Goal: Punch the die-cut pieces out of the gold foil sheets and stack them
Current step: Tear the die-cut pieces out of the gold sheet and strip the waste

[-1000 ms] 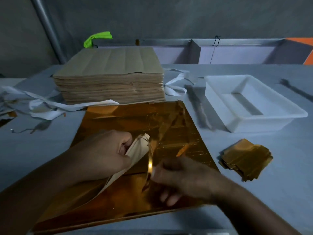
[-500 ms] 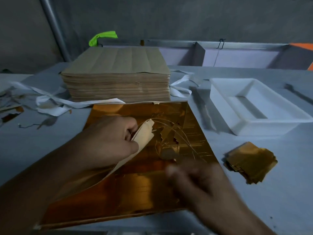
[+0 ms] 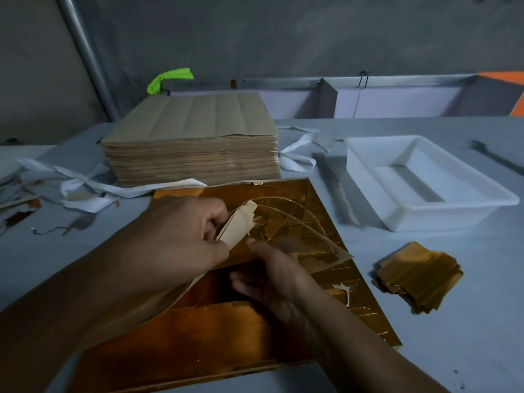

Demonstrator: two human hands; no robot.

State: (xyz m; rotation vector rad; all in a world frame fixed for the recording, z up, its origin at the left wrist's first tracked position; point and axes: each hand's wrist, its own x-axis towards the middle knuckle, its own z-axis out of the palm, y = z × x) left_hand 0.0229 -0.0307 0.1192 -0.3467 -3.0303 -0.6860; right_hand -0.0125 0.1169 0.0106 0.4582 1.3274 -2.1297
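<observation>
A gold foil sheet (image 3: 215, 336) lies on the grey table in front of me. My left hand (image 3: 181, 236) grips its curled-up upper part, whose pale paper back (image 3: 239, 226) faces me. My right hand (image 3: 272, 276) is under the lifted foil, thumb up against its gold piece (image 3: 320, 252), which still hangs on thin foil strips. Whether the fingers pinch it cannot be told. A loose stack of punched gold pieces (image 3: 419, 276) sits to the right on the table.
A tall stack of brown-backed sheets (image 3: 192, 148) stands behind the foil. An empty white plastic tray (image 3: 425, 182) is at the right, a long metal tool (image 3: 334, 188) beside it. White paper strips (image 3: 85, 191) and foil scraps litter the left side.
My right hand dropped away from the torn strip, then came back up under the lifted foil. My left hand kept its grip on the curled sheet. The view shifted slightly.
</observation>
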